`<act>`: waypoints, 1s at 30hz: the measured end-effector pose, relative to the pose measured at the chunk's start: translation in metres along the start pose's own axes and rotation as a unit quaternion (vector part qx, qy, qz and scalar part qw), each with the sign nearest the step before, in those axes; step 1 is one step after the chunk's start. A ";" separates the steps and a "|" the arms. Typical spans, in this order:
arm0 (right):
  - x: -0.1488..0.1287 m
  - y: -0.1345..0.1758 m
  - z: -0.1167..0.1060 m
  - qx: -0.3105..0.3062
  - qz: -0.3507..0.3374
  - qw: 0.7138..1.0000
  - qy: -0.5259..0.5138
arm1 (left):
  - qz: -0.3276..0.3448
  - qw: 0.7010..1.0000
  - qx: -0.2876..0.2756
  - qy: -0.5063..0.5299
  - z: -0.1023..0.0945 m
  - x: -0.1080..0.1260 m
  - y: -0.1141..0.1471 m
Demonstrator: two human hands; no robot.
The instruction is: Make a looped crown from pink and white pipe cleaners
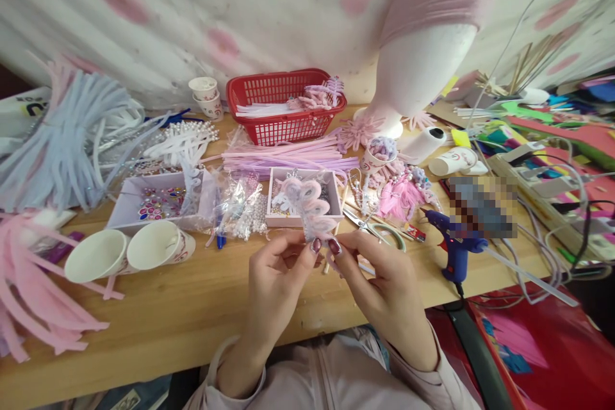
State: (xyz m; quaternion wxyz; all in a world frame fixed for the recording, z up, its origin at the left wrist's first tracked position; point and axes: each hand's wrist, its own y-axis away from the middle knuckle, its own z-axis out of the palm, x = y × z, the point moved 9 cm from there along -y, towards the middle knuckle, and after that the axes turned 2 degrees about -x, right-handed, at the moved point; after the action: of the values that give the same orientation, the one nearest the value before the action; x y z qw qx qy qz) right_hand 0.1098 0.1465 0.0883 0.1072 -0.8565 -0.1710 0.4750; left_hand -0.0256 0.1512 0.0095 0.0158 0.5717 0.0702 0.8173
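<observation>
A cluttered wooden table (pixel 192 307) stands against a spotted white cloth; its near edge is bare. No writing is legible. Left hand (pixel 273 275) and right hand (pixel 384 282) together pinch a looped pink chenille ornament (pixel 310 205) above the near edge, before a small box (pixel 331 195).

Both hands (pixel 331 272) pinching pink pipe-cleaner ornament (pixel 310 205), wooden table (pixel 192 307)

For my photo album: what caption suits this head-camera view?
Both hands, left and right, pinch a pink pipe-cleaner ornament above a cluttered wooden table.
</observation>
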 end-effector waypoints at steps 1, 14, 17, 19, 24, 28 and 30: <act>-0.001 0.000 0.001 0.003 -0.008 1.000 0.000 | 0.003 1.000 0.005 0.014 0.000 -0.001 0.000; 0.000 0.003 0.003 0.004 -0.015 1.000 -0.003 | -0.015 0.993 -0.006 0.113 0.004 -0.011 -0.004; 0.003 0.004 0.004 0.000 0.008 1.000 -0.019 | -0.025 0.992 -0.001 0.122 0.004 -0.013 -0.004; 0.007 0.006 0.005 -0.008 0.032 0.998 -0.046 | -0.031 0.992 -0.004 0.124 0.005 -0.013 -0.003; 0.019 0.014 0.014 -0.045 0.097 0.984 -0.143 | -0.045 0.989 -0.029 0.135 0.008 -0.013 -0.003; 0.022 0.017 0.017 -0.063 0.120 0.974 -0.181 | -0.054 0.988 -0.045 0.140 0.011 -0.014 -0.003; 0.020 0.017 0.016 -0.063 0.122 0.973 -0.183 | -0.056 0.987 -0.046 0.141 0.011 -0.014 -0.003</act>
State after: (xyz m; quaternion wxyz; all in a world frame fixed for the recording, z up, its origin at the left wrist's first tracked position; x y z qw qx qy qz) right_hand 0.1093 0.1387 0.0582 -0.0392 -0.7744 -0.1115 0.6215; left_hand -0.0108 0.1534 -0.0003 0.0780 0.4444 0.0660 0.8900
